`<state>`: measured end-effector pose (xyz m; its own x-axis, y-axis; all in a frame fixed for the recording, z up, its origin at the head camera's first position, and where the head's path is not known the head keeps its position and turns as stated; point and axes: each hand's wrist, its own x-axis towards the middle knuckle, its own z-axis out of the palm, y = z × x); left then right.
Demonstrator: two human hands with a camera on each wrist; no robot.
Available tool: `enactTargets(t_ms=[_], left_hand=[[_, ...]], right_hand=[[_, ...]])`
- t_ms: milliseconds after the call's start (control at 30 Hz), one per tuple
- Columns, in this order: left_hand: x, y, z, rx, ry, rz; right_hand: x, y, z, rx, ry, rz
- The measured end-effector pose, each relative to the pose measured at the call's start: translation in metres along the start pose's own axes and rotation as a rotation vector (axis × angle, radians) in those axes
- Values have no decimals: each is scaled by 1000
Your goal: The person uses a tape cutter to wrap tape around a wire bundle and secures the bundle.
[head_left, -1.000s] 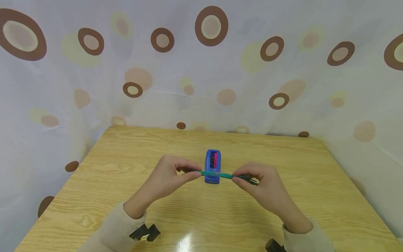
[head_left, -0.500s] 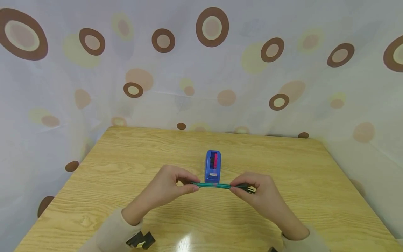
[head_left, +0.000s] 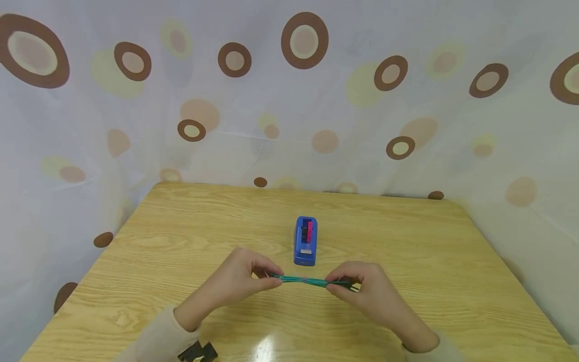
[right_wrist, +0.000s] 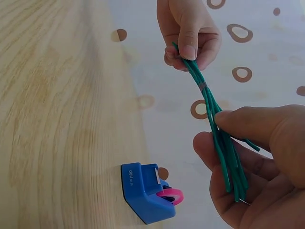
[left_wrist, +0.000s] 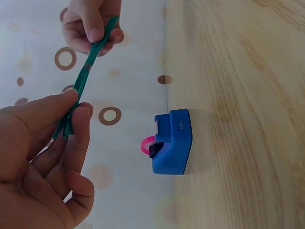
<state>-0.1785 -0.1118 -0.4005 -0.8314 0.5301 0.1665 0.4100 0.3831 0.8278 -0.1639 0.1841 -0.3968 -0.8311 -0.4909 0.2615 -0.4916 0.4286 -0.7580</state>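
Note:
A thin bundle of green wire-like strands (head_left: 291,279) stretches between the two hands above the table. My left hand (head_left: 239,279) pinches one end with thumb and fingers; my right hand (head_left: 368,291) pinches toward the other end. A narrow band of clear tape (right_wrist: 202,87) wraps the strands at the middle. In the right wrist view the loose ends (right_wrist: 234,176) fan out past the right thumb. Beyond the hands stands a blue tape dispenser (head_left: 304,259) with a pink tape roll (head_left: 309,232), touched by neither hand.
The wooden table (head_left: 190,216) runs back to a hanging cloth (head_left: 271,90) patterned with brown circles, which also closes off both sides. A black wrist mount (head_left: 197,352) shows at the left sleeve.
Both hands have drawn the bundle back from over the dispenser toward the person. The dispenser, partly covered before, is now in full view and has not moved.

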Motion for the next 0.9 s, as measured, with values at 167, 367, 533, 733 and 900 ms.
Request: enactTargets(t_ms=[167,367,533,733,900], left_hand=[[-3,-5,3,-23,-24,-10],[-6,-12,7,-17,-42,-12],[-7,-17,11,-20,-69,-16],[-8,-22,17,20,-108,1],[-8,-25,21,55,-135,-1]], right_hand=[[-1,3,5,20,-20,-5],[-5,5,10,54,-45,42],[-9,10,14,45,-67,87],[-12,16,17,11,-112,126],[-13,21,21,-30,-146,152]])
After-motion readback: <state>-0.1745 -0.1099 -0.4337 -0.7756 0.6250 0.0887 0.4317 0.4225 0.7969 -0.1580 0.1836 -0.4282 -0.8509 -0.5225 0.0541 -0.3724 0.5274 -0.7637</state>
